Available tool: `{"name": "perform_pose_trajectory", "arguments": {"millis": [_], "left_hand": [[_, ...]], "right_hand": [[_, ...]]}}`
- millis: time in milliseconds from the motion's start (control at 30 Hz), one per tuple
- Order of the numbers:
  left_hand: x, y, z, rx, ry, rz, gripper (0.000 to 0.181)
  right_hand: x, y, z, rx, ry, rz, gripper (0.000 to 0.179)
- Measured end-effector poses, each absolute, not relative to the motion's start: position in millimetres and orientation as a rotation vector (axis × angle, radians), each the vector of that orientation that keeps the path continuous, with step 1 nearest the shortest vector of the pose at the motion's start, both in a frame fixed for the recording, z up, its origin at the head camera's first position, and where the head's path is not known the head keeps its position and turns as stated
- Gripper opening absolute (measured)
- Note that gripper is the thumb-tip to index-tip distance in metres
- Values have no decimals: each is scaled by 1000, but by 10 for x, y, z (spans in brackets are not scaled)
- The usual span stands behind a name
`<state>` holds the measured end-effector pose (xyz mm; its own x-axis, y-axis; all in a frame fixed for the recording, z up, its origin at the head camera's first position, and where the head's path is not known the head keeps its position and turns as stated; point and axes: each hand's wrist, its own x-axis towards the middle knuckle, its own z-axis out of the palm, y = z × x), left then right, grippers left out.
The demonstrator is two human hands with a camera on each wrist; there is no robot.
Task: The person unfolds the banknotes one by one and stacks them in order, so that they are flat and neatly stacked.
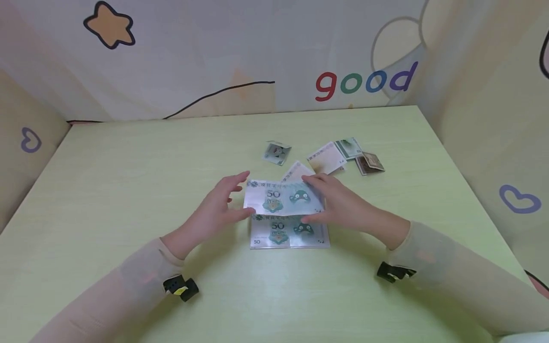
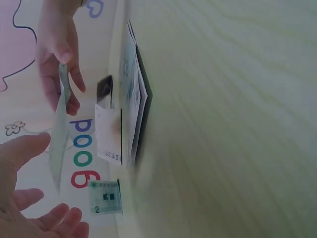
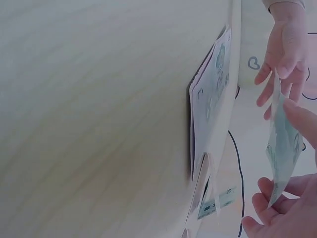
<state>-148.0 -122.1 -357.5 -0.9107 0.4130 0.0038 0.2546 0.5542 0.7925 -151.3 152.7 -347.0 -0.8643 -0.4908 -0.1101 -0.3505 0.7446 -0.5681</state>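
A play banknote (image 1: pixel 283 197) marked 50 is held above the table by my right hand (image 1: pixel 339 197), which pinches its right end. In the right wrist view, the thumb (image 3: pixel 299 121) lies over the banknote (image 3: pixel 283 148) and the fingers (image 3: pixel 270 203) are behind it. My left hand (image 1: pixel 220 202) is at the banknote's left end, thumb and fingers spread apart around that edge. Below it, a stack of 50 notes (image 1: pixel 272 240) lies flat on the table, partly covered by the raised note in the head view.
Farther back on the pale green table (image 1: pixel 150 190) lie a folded greenish note (image 1: pixel 276 153), pale notes (image 1: pixel 326 158), a green note (image 1: pixel 349 147) and a folded brown note (image 1: pixel 371 163). A printed curtain (image 1: pixel 193 57) stands behind the table.
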Motion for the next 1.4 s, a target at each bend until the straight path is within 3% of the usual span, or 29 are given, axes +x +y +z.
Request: {"name": "perform_pose_trajectory", "arguments": {"millis": [167,400,1100,1400], "left_hand": [[-1506,-1183,-3579,751,2737,957,87],[-1509,-1134,-3563,904,2740,824,85],[-1496,-1037,-3581,967,2545,1106,76],[-1479,-1017,-3544,946,2660,843,75]], "right_hand": [[-1490,1522,-3464,-665,2669,-829,91],[-1457,1519,-3458,-676,2652,-863,92],[-1436,1557,-3457,-806,2608,-957,92],[-1445,1608,-3490,-754,2588,-850,93]]}}
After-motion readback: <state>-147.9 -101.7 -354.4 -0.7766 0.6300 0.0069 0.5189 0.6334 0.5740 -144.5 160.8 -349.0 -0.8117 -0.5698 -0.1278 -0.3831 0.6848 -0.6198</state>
